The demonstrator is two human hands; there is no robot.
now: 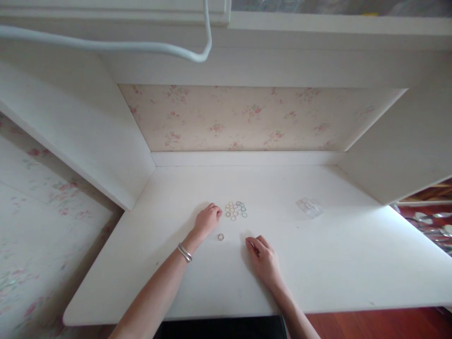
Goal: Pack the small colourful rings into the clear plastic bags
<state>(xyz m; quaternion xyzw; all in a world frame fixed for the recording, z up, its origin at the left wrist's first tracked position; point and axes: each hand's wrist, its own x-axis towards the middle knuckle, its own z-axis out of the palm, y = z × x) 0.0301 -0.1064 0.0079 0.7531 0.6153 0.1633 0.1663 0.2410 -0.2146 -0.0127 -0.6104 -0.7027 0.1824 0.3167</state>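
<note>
A cluster of several small thin rings [236, 210], pale, yellowish and greenish, lies on the white tabletop [197, 183]. What kind of rings they are is too small to tell. Just left of them is my left hand [208, 219], its fingers drawn together and the tips beside the cluster's edge. Below that hand, apart from the others, rests a pinkish-brown ring [221, 237]. My right hand [264, 261] lies on the tabletop to the lower right, fingers curled inward. Whatever either hand may pinch is hidden.
A clear plastic packet [310, 207] lies to the right. White side panels [95, 108] flank the tabletop, with a floral back wall [247, 117] behind. A white cable or tube [141, 46] hangs across the upper left. Something black [222, 328] sits at the front edge.
</note>
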